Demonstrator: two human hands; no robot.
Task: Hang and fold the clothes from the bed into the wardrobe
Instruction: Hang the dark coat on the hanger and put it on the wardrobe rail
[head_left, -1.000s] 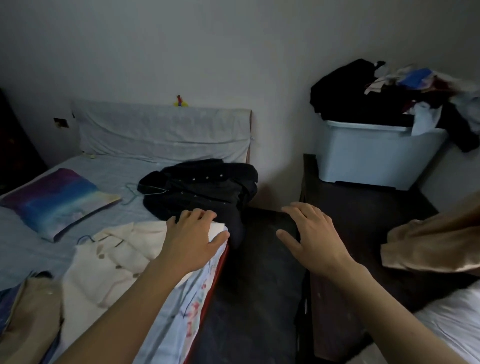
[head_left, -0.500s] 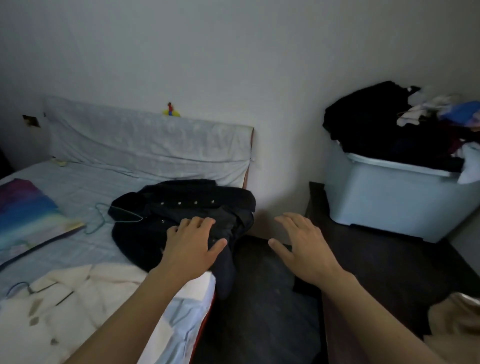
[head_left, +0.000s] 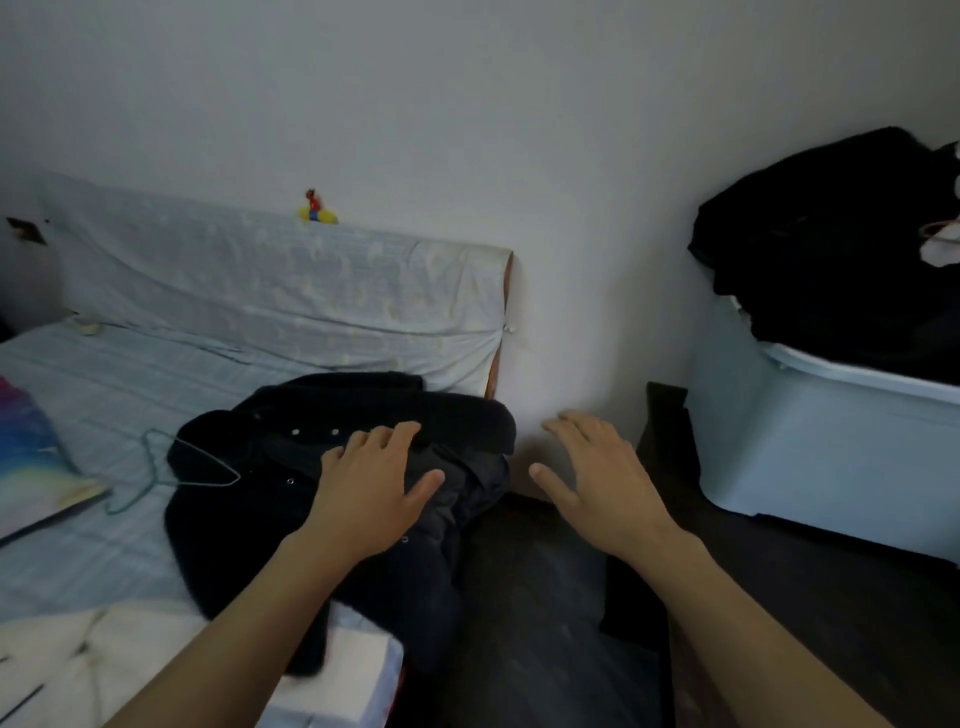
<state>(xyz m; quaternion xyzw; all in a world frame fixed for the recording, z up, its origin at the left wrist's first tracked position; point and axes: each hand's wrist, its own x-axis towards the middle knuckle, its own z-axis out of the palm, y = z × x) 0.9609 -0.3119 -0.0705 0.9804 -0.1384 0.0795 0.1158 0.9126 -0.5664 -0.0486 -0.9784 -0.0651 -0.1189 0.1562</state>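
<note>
A black buttoned garment (head_left: 291, 499) lies crumpled at the right edge of the bed (head_left: 119, 395), part of it hanging over the side. My left hand (head_left: 374, 488) is spread palm down over the garment's right part, fingers apart, holding nothing. My right hand (head_left: 597, 483) hovers open beside the bed, over the dark floor gap, a little right of the garment. A thin green hanger (head_left: 156, 475) rests on the sheet at the garment's left side. A cream garment (head_left: 93, 654) lies at the bed's near edge.
A pale plastic bin (head_left: 821, 436) heaped with dark clothes (head_left: 841, 244) stands on a dark low surface (head_left: 810, 597) at the right. A colourful pillow (head_left: 26, 457) lies at the left. The headboard (head_left: 270, 291) under the sheet carries a small yellow toy (head_left: 317, 210).
Both hands have moved forward, from the cream garment to the black one. The view has shifted forward and right, so the cream garment now sits low in the frame.
</note>
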